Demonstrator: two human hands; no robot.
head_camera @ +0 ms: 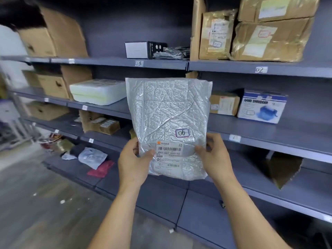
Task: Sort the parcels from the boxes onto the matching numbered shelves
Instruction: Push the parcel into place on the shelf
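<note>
While the left hand (133,159) and right hand (214,155) each pinch a lower edge, the crinkled silver plastic mailer (168,112) marked "06" hangs upright before the grey metal shelves (269,139).

Silver crinkled parcel (168,123), upright at frame centre, shipping label at lower edge, handwritten tag (182,133) reading "06"

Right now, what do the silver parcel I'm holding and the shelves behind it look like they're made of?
The silver parcel looks like a metallised plastic film mailer, perhaps bubble-lined: it has a shiny, crinkled, quilted surface. Its printed label looks like matte white paper. The shelves look like painted sheet metal, judging by the flat blue-grey finish and thin folded front edges, though that is not certain.
</note>
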